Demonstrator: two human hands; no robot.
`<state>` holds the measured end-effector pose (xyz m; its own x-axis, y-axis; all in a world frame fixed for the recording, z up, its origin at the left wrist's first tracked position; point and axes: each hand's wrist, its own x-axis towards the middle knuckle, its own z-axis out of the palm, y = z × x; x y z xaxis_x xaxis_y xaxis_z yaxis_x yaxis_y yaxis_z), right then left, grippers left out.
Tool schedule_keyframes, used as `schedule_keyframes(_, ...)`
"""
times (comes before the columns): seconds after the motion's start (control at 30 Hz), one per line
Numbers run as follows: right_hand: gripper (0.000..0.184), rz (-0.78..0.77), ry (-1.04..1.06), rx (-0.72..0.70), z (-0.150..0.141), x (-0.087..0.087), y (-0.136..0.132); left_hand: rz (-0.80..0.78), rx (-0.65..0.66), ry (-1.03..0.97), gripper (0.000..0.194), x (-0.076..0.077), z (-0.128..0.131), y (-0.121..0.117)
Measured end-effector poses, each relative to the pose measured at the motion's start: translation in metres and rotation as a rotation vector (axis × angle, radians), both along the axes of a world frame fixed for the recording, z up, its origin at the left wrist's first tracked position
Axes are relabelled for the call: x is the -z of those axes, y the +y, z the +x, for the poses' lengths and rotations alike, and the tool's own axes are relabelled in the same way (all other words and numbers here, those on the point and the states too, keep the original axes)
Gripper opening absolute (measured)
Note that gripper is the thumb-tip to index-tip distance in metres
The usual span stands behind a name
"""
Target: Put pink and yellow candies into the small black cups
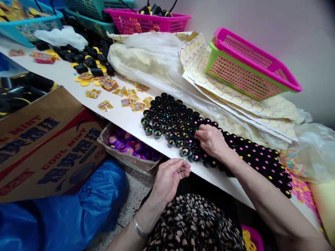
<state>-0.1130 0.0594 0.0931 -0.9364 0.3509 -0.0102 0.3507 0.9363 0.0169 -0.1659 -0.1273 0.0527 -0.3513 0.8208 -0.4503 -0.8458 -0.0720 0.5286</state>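
Note:
Rows of small black cups (157, 132) stand upright on the white table, the near ones holding tiny coloured pieces. Farther right, many black cups (258, 157) each show a pink or yellow piece in the middle. My right hand (210, 139) is over the middle of the rows, its fingertips pinched together at a cup; what they hold, if anything, is hidden. Just off the table's front edge, my left hand (171, 177) is palm up with curled fingers, cupped around small pink pieces (175, 173).
Yellow packets (134, 103) and black-and-yellow parts (90, 62) lie at the left. Behind the cups are a plastic bag (149, 59), sticker sheets (235, 96) and stacked baskets (243, 69). Pink pieces (303, 191) lie at the right. Below stand a purple-filled box (131, 158) and a large carton (52, 146).

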Motion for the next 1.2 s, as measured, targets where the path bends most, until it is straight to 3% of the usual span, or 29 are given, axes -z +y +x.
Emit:
schedule_keyframes(0.43, 0.019, 0.057, -0.176, -0.071, -0.012, -0.01, -0.006, -0.007, 0.027, -0.02, 0.014, -0.002, 0.003, 0.002)
schedule_keyframes(0.67, 0.022, -0.254, 0.159, -0.003, 0.014, -0.014, 0.002, 0.04, 0.057, -0.253, 0.025, 0.0, -0.001, 0.001)
schedule_keyframes(0.87, 0.022, -0.486, 0.356, -0.097, 0.047, -0.02, -0.055, 0.198, 0.061, -0.394, 0.045, -0.004, -0.001, 0.0)
schedule_keyframes(1.0, 0.022, -0.405, 0.385, -0.124, 0.057, -0.006, -0.091, 0.245, 0.033, -0.423, 0.049, -0.005, 0.002, -0.002)
schedule_keyframes(1.2, 0.018, -0.425, 0.416, -0.115, 0.056, 0.004, -0.103, 0.299, 0.033, -0.441, 0.055, -0.012, 0.004, -0.007)
